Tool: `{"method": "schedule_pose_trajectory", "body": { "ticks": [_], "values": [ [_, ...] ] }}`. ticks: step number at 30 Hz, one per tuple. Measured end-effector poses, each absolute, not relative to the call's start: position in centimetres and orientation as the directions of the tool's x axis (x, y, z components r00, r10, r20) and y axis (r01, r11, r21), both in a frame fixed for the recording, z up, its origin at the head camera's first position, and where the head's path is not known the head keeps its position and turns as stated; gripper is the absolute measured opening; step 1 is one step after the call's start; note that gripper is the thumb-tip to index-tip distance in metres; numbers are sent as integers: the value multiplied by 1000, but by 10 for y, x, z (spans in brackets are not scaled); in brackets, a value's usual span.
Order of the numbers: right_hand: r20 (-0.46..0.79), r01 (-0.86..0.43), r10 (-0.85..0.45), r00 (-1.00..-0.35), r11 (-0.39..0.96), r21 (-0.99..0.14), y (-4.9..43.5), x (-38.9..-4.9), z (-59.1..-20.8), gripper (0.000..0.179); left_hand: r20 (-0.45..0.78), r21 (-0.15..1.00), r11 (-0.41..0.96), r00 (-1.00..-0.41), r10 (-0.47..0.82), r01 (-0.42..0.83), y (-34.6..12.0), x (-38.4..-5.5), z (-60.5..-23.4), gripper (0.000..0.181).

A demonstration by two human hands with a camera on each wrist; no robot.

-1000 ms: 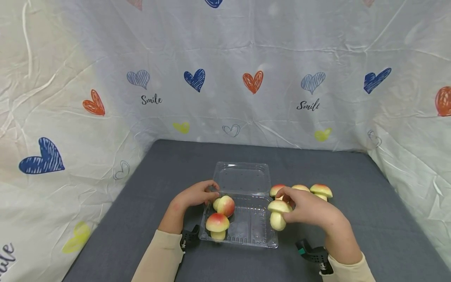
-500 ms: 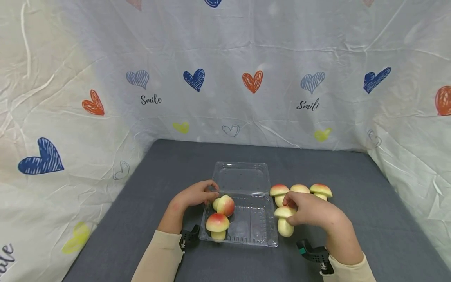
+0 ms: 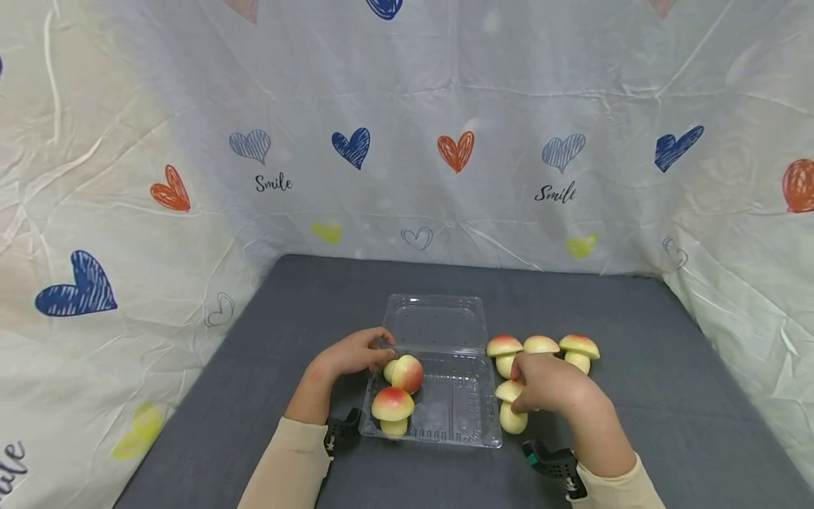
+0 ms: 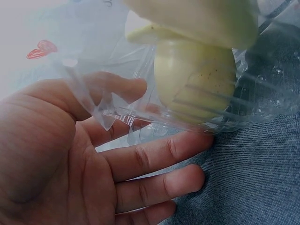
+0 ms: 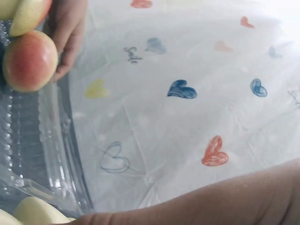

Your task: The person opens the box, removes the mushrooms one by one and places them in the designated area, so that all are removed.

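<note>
Six mushroom-shaped pieces. Two sit in the left side of the clear container (image 3: 467,404): back piece (image 3: 408,375), tipped sideways; front piece (image 3: 392,407), cap up. Three form a row on the dark cloth (image 3: 439,474): left piece (image 3: 504,347), middle piece (image 3: 541,344), right piece (image 3: 579,347). One, the held mushroom (image 3: 513,420), lies in your right hand (image 3: 548,385), pinched, just right of the container; contact with the cloth cannot be told. One lid (image 3: 435,324), folded back. Your left hand (image 3: 355,351) pinches the container's rear left corner. Step in hand, as judged: handling one piece beside the container, lifting or setting down unsettled. Next move calls for clearance from wall and row, left hand bracing.
</note>
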State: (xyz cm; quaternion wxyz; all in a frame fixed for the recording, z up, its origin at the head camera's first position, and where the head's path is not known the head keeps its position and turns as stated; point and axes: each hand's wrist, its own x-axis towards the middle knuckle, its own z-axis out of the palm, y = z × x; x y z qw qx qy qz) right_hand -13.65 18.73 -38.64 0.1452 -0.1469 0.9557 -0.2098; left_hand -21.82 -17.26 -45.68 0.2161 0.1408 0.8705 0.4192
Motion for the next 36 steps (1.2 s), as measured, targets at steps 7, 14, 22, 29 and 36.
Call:
{"method": "schedule_pose_trajectory", "body": {
  "ticks": [7, 14, 22, 29, 36],
  "values": [
    [-238, -207, -304, -922, 910, -359, 178, -138, -390, 33, -261, 783, 619, -866, 426, 69, -172, -217, -456, 29],
    [-243, -207, -288, -926, 928, -311, 174, -140, -393, 34, -265, 776, 627, -867, 421, 68, -172, -217, -456, 29],
    [-270, -191, -265, -926, 943, -271, 172, -140, -391, 36, -266, 780, 623, -868, 420, 62, -172, -218, -457, 28],
    [-301, -176, -248, -921, 953, -246, 172, -139, -389, 34, -266, 785, 617, -866, 424, 60, -172, -218, -455, 28],
    [-328, -160, -236, -915, 957, -243, 172, -138, -393, 30, -256, 793, 606, -866, 429, 65, -172, -218, -456, 29]
  ]
}}
